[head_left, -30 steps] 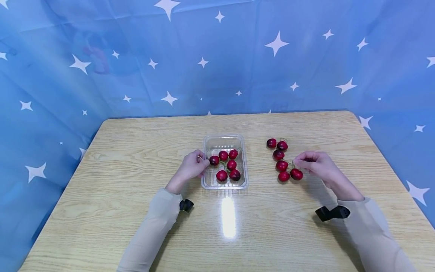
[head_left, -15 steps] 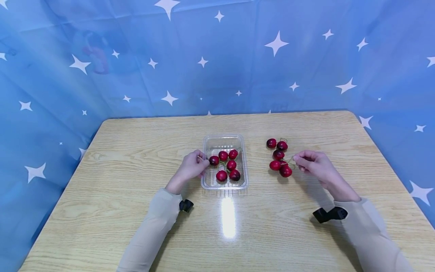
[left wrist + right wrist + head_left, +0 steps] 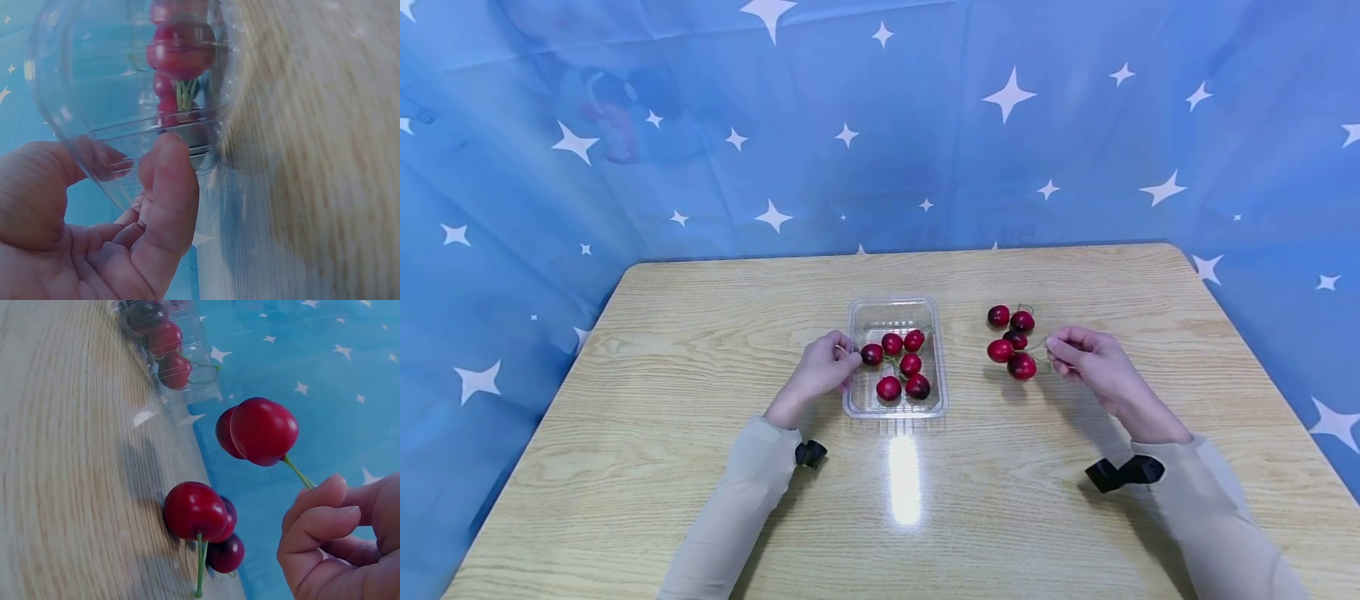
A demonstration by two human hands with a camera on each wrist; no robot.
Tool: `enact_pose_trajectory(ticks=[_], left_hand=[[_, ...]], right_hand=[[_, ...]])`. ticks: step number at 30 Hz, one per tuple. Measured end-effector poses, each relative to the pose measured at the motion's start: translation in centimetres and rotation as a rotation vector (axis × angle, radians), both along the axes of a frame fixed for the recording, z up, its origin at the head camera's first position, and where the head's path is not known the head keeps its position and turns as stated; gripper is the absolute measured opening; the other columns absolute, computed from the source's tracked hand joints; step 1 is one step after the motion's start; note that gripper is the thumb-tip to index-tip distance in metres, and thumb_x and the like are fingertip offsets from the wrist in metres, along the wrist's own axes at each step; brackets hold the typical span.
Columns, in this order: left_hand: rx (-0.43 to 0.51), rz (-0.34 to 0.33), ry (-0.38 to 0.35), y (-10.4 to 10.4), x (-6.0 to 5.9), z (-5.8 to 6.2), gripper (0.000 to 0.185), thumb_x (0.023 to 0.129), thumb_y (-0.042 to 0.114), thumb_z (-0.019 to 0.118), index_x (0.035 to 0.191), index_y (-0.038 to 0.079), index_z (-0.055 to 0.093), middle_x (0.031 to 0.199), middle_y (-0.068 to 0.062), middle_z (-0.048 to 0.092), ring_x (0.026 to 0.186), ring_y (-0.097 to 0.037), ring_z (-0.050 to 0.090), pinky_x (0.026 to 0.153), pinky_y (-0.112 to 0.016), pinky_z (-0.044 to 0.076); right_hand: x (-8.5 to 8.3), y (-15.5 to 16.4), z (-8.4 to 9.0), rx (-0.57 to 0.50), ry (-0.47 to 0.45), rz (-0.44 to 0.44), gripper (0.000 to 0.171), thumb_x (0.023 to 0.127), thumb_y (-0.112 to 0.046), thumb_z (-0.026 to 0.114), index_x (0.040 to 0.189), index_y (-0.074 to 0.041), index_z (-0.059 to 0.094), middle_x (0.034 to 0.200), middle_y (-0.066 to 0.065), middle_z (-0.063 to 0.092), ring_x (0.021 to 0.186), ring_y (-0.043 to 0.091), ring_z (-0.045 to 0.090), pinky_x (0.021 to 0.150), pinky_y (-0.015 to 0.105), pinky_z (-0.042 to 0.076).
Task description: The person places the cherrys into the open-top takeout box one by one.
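My left hand [image 3: 824,365] pinches the left wall of a clear plastic box [image 3: 897,412]; in the left wrist view its thumb and fingers [image 3: 172,187] close on the wall. Inside the box lie several red cherries [image 3: 889,388], some dark-shaded, with green stems. My right hand [image 3: 1093,364] pinches the stems of a pair of cherries [image 3: 264,431] between thumb and fingers. The pair hangs raised above the table in the right wrist view. Below it, several loose cherries [image 3: 195,510] rest on the table; in the head view the held pair overlaps them and hides one.
The light wood-grain table [image 3: 715,333] reflects a bright patch of light in front of the box. A blue cloth with white stars [image 3: 880,125] hangs behind the table and at its sides. Black straps with small devices [image 3: 1123,473] sit at both wrists.
The right hand has lifted a pair of cherries by their stems, and the pair has moved left and up in the head view. The left hand and the box stay in place.
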State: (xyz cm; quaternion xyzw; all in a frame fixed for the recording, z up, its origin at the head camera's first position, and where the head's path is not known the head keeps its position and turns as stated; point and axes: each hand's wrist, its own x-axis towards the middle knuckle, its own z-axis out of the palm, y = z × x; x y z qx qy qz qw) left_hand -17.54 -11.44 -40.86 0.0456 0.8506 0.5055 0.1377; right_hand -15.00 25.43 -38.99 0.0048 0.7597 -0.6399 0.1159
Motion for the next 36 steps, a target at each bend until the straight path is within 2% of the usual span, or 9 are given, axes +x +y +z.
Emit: enact_pose_trajectory(ticks=[14, 21, 30, 36], left_hand=[[0.012, -0.002, -0.002, -0.1, 0.2, 0.0, 0.006, 0.088, 0.005, 0.054, 0.092, 0.001, 0.050, 0.060, -0.001, 0.048, 0.047, -0.015, 0.054, 0.051, -0.033, 0.053], [0.003, 0.001, 0.010, -0.1, 0.1, -0.1, 0.006, 0.088, 0.006, 0.054, 0.091, 0.002, 0.050, 0.059, -0.001, 0.049, 0.047, -0.018, 0.055, 0.050, -0.033, 0.053], [0.008, -0.004, 0.004, -0.1, 0.0, 0.0, 0.006, 0.088, 0.006, 0.053, 0.092, 0.002, 0.050, 0.059, -0.001, 0.049, 0.046, -0.011, 0.052, 0.050, -0.031, 0.053], [0.009, 0.000, -0.010, 0.0, 0.0, 0.0, 0.006, 0.088, 0.005, 0.053, 0.092, 0.001, 0.051, 0.059, -0.002, 0.050, 0.046, -0.011, 0.053, 0.050, -0.031, 0.053]], right_hand=[[-0.3, -1.5, 0.1, -0.113, -0.021, 0.011, 0.012, 0.095, -0.015, 0.054, 0.089, -0.005, 0.056, 0.073, -0.002, 0.054, 0.061, 0.007, 0.049, 0.051, 0.018, 0.043], [-0.4, -2.5, 0.2, -0.111, -0.042, 0.011, 0.012, 0.095, -0.015, 0.053, 0.091, -0.005, 0.056, 0.071, -0.004, 0.053, 0.061, 0.006, 0.048, 0.052, 0.018, 0.043], [-0.6, -3.5, 0.3, -0.069, -0.031, 0.040, 0.014, 0.096, -0.017, 0.052, 0.089, -0.005, 0.054, 0.069, -0.003, 0.051, 0.059, 0.007, 0.047, 0.052, 0.019, 0.041], [-0.9, -4.5, 0.5, -0.104, -0.037, 0.046, 0.015, 0.096, -0.016, 0.053, 0.090, -0.002, 0.055, 0.072, -0.002, 0.052, 0.059, 0.007, 0.047, 0.052, 0.018, 0.041]])
